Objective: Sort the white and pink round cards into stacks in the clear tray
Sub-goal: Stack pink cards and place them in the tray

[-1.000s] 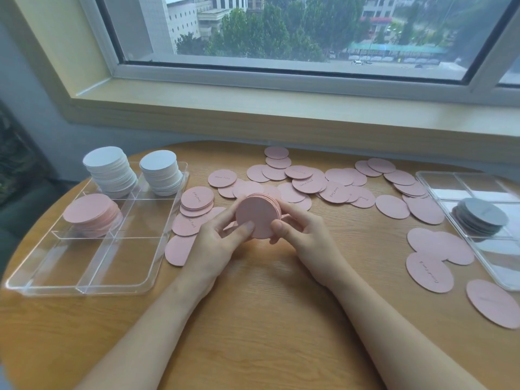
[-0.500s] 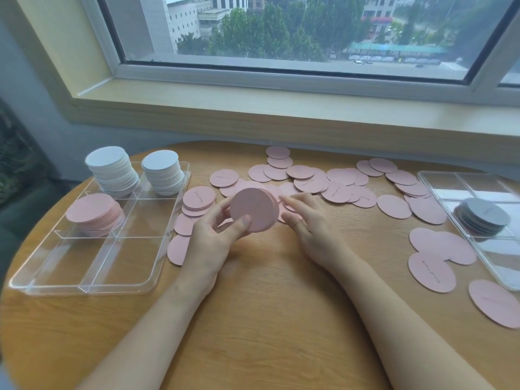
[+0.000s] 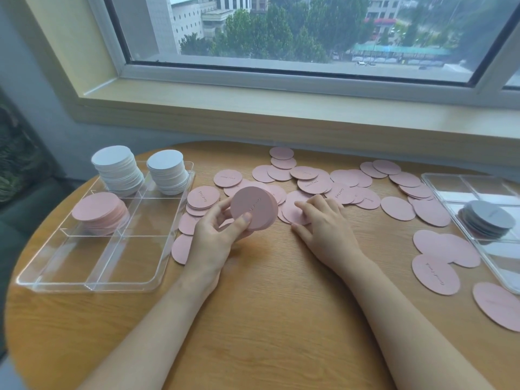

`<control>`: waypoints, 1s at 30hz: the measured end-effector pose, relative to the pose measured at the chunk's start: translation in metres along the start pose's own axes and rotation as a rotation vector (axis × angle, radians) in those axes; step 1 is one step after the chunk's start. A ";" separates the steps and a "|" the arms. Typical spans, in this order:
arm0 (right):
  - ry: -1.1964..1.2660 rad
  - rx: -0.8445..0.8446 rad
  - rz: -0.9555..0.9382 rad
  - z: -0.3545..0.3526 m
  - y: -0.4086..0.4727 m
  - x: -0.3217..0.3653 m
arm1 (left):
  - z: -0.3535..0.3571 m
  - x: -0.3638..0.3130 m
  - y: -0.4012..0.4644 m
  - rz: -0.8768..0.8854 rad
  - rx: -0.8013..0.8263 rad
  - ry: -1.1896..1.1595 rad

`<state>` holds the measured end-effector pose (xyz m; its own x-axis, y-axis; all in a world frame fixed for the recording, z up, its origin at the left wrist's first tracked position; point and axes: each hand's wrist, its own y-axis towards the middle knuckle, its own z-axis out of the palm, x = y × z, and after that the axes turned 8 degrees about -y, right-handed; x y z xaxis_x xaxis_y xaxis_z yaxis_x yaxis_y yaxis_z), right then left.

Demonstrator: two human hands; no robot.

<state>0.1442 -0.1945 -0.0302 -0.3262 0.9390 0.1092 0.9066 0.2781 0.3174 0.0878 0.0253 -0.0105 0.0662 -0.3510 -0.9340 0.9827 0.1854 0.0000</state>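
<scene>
On wooden tabletop (image 3: 267,319), near centre: left hand (image 3: 216,237) holds a pink card stack (image 3: 254,208) tilted up on edge, face toward camera, grip curled round it w/ thumb at its near rim. Right hand (image 3: 323,226) just right of it, fingers fairly straight, tips pressing a loose pink card (image 3: 297,211) flat on the tabletop; grip holds nothing. Clear tray (image 3: 92,284) at left: 2 white card stacks (image 3: 118,170) in the far compartments, side by side; pink stack in tray (image 3: 98,212) in middle-left compartment; near compartments hold no cards. Scattered pink cards (image 3: 312,180) spread across far tabletop and to right, many overlapping, some w/ faint script. Second clear tray (image 3: 450,181) at far right w/ a grey card stack (image 3: 488,218). Window sill (image 3: 281,108) beyond.
</scene>
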 end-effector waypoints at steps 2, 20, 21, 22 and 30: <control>0.011 -0.019 -0.009 0.000 0.000 -0.001 | 0.000 0.001 0.000 -0.005 0.012 0.002; 0.654 -0.457 0.255 -0.024 -0.013 0.016 | 0.000 0.003 -0.003 -0.045 0.192 0.028; 0.776 -0.382 0.267 -0.025 -0.014 0.019 | 0.000 0.002 -0.004 -0.046 0.196 0.027; 0.863 -0.325 0.266 -0.026 -0.014 0.022 | 0.000 0.002 -0.004 -0.048 0.200 0.021; 1.186 -0.127 0.149 -0.028 -0.014 0.028 | 0.002 0.002 -0.006 -0.075 0.256 0.038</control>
<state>0.1150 -0.1775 -0.0048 -0.3246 0.1704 0.9304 0.9451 0.0981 0.3118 0.0825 0.0215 -0.0117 -0.0106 -0.3190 -0.9477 0.9967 -0.0798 0.0158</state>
